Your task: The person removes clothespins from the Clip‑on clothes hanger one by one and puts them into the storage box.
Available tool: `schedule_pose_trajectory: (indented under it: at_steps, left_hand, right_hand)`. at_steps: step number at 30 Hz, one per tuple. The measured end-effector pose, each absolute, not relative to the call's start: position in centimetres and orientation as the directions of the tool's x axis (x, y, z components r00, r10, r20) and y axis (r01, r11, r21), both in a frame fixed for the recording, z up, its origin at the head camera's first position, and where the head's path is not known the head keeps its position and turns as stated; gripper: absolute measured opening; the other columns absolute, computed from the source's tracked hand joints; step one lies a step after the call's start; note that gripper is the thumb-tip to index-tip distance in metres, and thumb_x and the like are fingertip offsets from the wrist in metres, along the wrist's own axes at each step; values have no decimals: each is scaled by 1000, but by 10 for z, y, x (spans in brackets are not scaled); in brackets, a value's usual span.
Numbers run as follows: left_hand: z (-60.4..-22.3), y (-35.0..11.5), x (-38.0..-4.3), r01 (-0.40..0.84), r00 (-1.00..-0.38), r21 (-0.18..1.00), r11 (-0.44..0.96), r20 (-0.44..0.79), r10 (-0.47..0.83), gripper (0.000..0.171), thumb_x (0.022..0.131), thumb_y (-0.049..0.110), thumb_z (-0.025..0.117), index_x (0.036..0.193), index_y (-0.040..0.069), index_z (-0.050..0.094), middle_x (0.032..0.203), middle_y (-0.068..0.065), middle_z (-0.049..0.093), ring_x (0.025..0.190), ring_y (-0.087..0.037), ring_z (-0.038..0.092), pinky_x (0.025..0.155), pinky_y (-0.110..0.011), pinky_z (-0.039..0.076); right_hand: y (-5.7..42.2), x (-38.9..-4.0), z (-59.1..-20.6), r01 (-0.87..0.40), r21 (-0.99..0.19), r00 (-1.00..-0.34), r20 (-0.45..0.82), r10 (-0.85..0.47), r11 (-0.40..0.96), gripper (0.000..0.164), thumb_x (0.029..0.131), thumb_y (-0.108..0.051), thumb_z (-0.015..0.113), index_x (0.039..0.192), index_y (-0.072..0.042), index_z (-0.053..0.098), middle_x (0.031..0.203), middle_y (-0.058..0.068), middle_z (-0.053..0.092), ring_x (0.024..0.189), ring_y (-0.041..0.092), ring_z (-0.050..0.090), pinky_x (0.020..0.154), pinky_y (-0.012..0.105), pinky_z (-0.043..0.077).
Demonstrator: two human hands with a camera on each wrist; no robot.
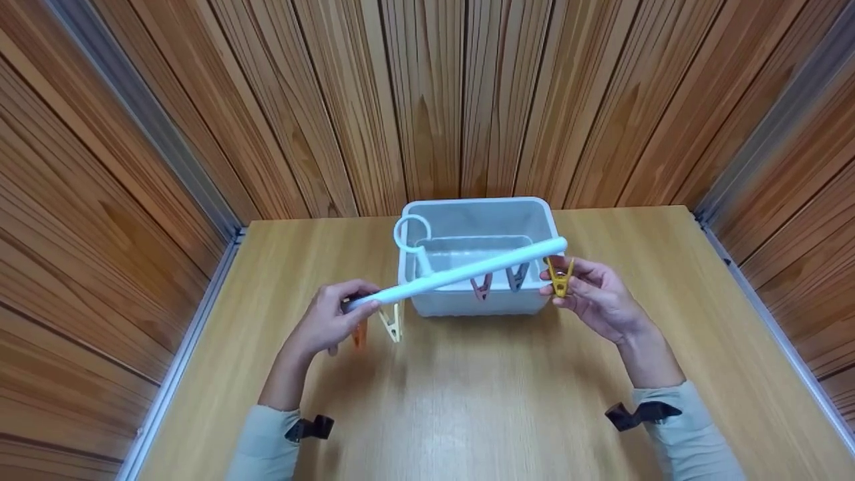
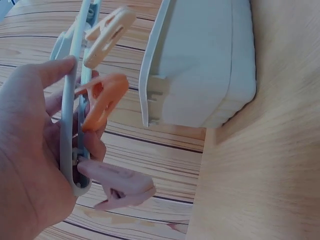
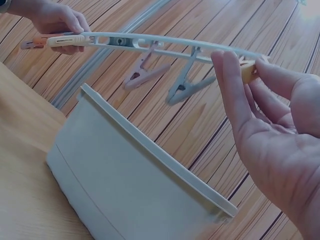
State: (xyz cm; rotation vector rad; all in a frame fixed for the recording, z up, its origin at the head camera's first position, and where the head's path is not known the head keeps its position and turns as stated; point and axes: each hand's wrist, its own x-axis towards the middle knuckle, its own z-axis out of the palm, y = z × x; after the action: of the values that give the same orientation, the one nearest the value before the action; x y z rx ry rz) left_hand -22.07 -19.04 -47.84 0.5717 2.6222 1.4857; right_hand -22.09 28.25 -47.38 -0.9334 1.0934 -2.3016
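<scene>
My left hand point(image 1: 330, 317) grips one end of a light blue clip hanger point(image 1: 467, 270), which slants up to the right with its round hook point(image 1: 399, 234) behind the bar. Near that end hang a cream clip point(image 1: 393, 325), an orange clip point(image 2: 106, 101) and a mauve clip point(image 2: 120, 182). A pink clip point(image 3: 145, 75) and a grey-blue clip point(image 3: 187, 87) dangle farther along. At the far right end my right hand point(image 1: 604, 300) pinches a yellow clip point(image 1: 560, 277) between thumb and fingers; fingers partly hide it in the right wrist view.
Behind and below the hanger, a pale grey plastic bin point(image 1: 481, 306) stands on the wooden table point(image 1: 454, 407). Wood-panelled walls point(image 1: 427, 100) rise at the back and both sides, with metal rails point(image 1: 180, 374) along the table's sides.
</scene>
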Motion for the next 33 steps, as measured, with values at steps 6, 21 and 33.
schedule_pose_trajectory:
  at_steps: [6, 21, 33]
  left_hand:
    - [-478, -193, -223, 302, -910, 840, 451, 113, 398, 25, 108, 25, 75, 127, 9, 81, 110, -17, 79, 92, -26, 62, 69, -26, 53]
    - [-475, -201, -228, 328, -884, 839, 435, 110, 454, 24, 108, 23, 74, 127, 10, 80, 109, -16, 78, 96, -24, 62, 82, -31, 51]
    - [-472, -205, -236, 305, -904, 824, 477, 93, 417, 25, 108, 22, 76, 127, 8, 79, 109, -15, 77, 97, -23, 62, 83, -33, 53]
  right_hand:
    - [280, -222, -477, 129, -751, -615, 452, -646, -648, 45, 117, 8, 39, 155, 3, 61, 145, 18, 74, 133, 29, 79, 108, 32, 64]
    - [280, -232, -476, 141, -760, -503, 497, -707, -635, 43, 116, 8, 41, 154, 3, 61, 146, 18, 74, 131, 27, 79, 107, 32, 65]
    - [282, -244, -474, 126, -825, -456, 446, -771, -551, 43, 113, 9, 50, 156, 5, 56, 138, 15, 77, 123, 23, 82, 100, 30, 67]
